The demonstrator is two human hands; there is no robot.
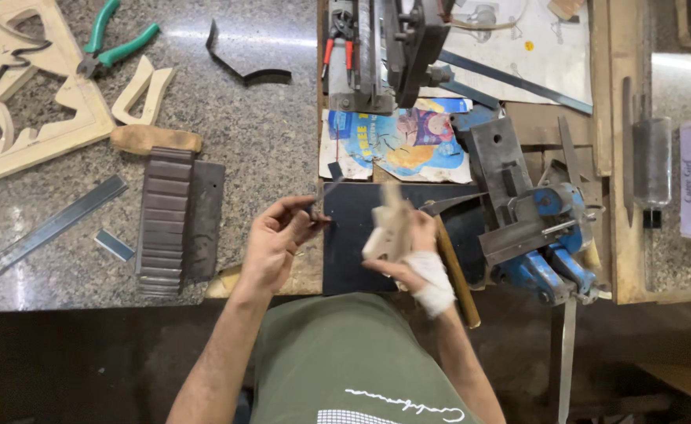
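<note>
My left hand (276, 243) pinches a small dark metal piece (319, 206) over the left edge of a black plate (353, 259) at the bench's front. My right hand (417, 253), wrapped in white bandage at the wrist, grips a pale wooden block (387, 232), blurred, above the same plate. A thin grey metal strip (447, 204) points in from the right just past the right hand's fingers. A wooden handle (459, 275) lies beside the right wrist.
A blue vise (549, 235) stands to the right of the plate. A ribbed dark metal block (165, 220) lies to the left, with steel strips (55, 224), green pliers (118, 43) and a wooden cut-out board (23, 94) beyond. A dark bending machine (384, 47) stands behind.
</note>
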